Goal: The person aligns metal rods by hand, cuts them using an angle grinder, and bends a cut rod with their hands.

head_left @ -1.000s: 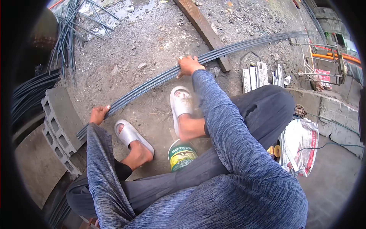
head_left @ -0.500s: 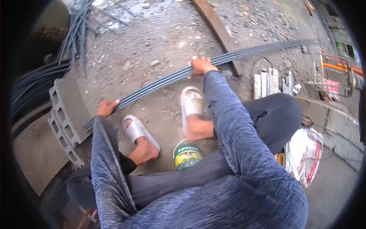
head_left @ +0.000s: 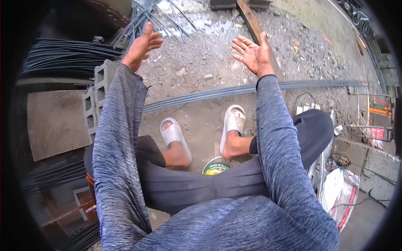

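Note:
My left hand (head_left: 140, 48) is raised at the upper middle left, fingers apart and holding nothing, in front of loose steel bars in the view. My right hand (head_left: 251, 55) is open with palm showing, over the gravel beside a wooden plank (head_left: 251, 19). A bundle of ribbed steel bars (head_left: 192, 97) lies across the ground below both hands, just beyond my sandalled feet (head_left: 174, 134), partly hidden by my sleeves. A green and yellow bucket (head_left: 215, 166) sits behind my feet, partly covered by my leg.
Black bar coils (head_left: 69, 56), concrete hollow blocks (head_left: 100, 85) and a board (head_left: 54, 125) are on the left. Loose cut bars (head_left: 171, 19) lie at the top. A metal frame (head_left: 370, 133), white sacks (head_left: 341, 194) and a concrete ledge (head_left: 356, 159) are on the right.
Both my hands have let go of the bar bundle and lifted forward, fingers spreading. The bundle now lies on the ground, and my view has shifted.

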Demonstrator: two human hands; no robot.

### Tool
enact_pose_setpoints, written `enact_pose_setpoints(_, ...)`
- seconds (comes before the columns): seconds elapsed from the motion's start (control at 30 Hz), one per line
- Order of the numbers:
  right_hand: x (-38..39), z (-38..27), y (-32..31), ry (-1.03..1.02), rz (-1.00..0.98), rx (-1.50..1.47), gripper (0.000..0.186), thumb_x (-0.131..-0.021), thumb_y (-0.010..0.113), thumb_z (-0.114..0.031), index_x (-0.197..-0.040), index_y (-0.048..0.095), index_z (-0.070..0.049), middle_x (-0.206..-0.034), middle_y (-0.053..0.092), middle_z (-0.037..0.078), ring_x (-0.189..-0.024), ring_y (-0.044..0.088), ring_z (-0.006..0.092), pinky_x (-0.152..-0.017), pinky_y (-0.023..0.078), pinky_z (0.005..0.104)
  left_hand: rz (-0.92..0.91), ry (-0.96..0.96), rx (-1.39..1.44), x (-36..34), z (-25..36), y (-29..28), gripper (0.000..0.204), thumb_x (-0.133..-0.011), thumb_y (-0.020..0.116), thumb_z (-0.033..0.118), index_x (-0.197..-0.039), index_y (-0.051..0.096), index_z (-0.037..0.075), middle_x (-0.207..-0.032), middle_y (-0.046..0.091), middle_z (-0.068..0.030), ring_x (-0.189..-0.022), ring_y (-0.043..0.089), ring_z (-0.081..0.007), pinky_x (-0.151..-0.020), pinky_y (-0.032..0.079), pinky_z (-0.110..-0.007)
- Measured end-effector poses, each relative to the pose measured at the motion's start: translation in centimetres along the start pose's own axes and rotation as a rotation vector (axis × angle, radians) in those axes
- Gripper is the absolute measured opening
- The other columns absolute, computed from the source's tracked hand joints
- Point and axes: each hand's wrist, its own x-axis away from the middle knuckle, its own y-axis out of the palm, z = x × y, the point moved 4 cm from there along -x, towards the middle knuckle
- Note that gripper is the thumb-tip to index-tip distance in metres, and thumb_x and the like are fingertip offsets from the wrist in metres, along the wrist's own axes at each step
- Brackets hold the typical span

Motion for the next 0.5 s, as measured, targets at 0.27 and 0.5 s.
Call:
enact_pose_setpoints(0.27, 7.8, -8.9, 11.0, -0.117, -0.376, -0.099, 0.117, -0.089, 0.029, -0.087, -0.155, 0.021, 0.008, -0.162, 0.021, 0.029, -0.151, 0.022, 0.0413, -0.116, 0.028, 0.0622, -0.039, 0.331, 0.482, 14.5, 10.0, -9.2, 0.111, -0.09, 0.01, 0.087, -0.159, 0.024, 0.001, -0.162, 0.034, -0.0174, -0.151, 0.03, -0.0288, -0.121, 0.01, -0.057)
enact_pose_setpoints(0.5, 21.7, -17.1, 10.6, -0.471, -0.121, 0.473, 0.105, -0.093, 0.022, -0.084, -0.158, 0.027, -0.002, -0.161, 0.032, 0.022, -0.149, 0.029, 0.0344, -0.122, 0.017, 0.0539, 0.438, 0.114, 0.68, 26.6, -11.6, -17.4, 0.117, -0.085, 0.022, 0.093, -0.161, 0.02, 0.004, -0.163, 0.033, -0.0149, -0.147, 0.033, -0.0271, -0.116, 0.024, -0.047)
